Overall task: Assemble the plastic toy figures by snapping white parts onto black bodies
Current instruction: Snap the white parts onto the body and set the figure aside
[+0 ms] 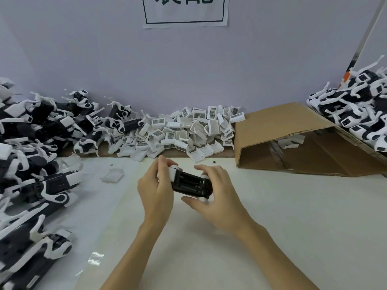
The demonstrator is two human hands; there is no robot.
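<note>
Writing: a paper sign [185, 11] is taped to the wall above and beyond the grip; only its lower edge is in view, with cut-off dark green characters inside a thin rectangular border, none readable in full.
Labels: dark grid-patterned patches are seen on many pieces in the pile of white parts [184, 130]; no text on them can be read.
Left grip: the left hand [156, 189] is curled round the left end of the black body [191, 184], with a white part [173, 173] pinched under its fingertips at that end.
Right grip: the right hand [217, 195] is clasped round the right end of the black body, thumb below and fingers over the top.
Task's thing: the black body is held between both hands just above the tabletop [272, 216], a glossy, boxy moulding with ribbed recesses on its upper face.
Tabletop: pale, smooth, slightly sheened.
Beyond the grip: the white parts are small open clip-like shells of matt plastic, heaped against the wall.
Left of the grip: black-and-white figures [31, 164] with thin curved white limbs are heaped together; a clear ribbed piece [112, 175] lies between them and the left hand.
Right of the grip: a brown corrugated cardboard box [293, 130] lies tipped on its side, its opening towards the viewer, and a second heap of figures [360, 109] rests on it.
</note>
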